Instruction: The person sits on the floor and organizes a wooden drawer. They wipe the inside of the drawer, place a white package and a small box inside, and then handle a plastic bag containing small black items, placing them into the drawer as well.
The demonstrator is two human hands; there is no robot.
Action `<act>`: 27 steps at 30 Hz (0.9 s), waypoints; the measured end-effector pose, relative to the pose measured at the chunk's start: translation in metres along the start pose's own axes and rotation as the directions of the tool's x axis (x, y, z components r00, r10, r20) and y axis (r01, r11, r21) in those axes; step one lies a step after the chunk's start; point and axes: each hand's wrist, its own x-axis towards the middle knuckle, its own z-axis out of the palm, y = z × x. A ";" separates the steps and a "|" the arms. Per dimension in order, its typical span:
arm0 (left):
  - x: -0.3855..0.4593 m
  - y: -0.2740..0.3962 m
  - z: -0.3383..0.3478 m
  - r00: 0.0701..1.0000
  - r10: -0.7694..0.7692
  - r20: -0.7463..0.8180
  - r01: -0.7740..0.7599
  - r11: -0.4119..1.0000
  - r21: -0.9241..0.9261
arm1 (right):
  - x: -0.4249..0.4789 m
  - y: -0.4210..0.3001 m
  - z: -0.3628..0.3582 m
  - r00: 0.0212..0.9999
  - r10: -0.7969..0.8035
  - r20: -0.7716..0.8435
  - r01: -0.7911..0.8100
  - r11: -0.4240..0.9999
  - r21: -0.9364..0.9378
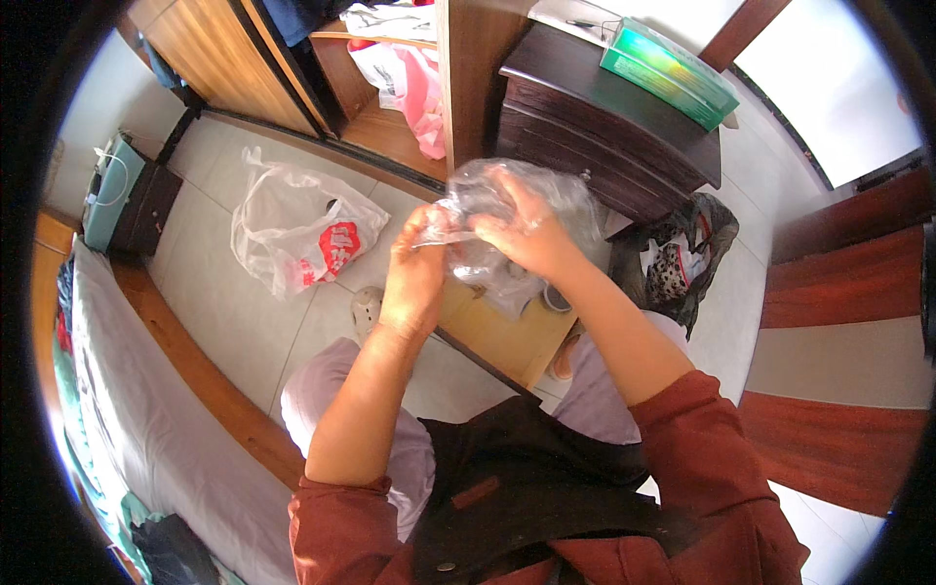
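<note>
In front of me, a crumpled clear plastic bag (563,194) hangs between both hands. My left hand (418,274) pinches its edge with thumb and fingers. On the other side, my right hand (528,230) has its fingers spread, with the film at the thumb and palm. Below the bag lies a pale wooden panel, seemingly the bottom of a pulled-out drawer (490,329). A round dark item (557,298) sits on it, partly covered by the film. Left of my hands, a white plastic carrier bag (292,212) with red print rests on the floor.
A dark wooden chest of drawers (585,124) carries a green box (669,73). Beside it, a black plastic bag (720,219) holds several items. An open wardrobe (395,135) contains a pink bag (420,102). A clog (365,311) lies near my left knee; a bed (161,409) stands left.
</note>
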 end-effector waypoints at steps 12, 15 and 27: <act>-0.024 0.012 0.013 0.976 0.008 0.216 0.014 0.995 -0.098 | -0.018 0.093 0.082 0.999 0.031 -0.004 -0.031 0.998 0.062; -0.044 0.006 0.020 0.888 0.382 0.257 -0.448 0.843 0.297 | -0.006 0.017 0.041 0.945 0.217 0.243 -0.216 0.976 -0.030; -0.062 -0.028 0.059 0.918 0.245 0.311 -0.323 0.918 0.231 | -0.015 0.083 0.046 0.872 0.489 0.026 -0.489 0.867 0.099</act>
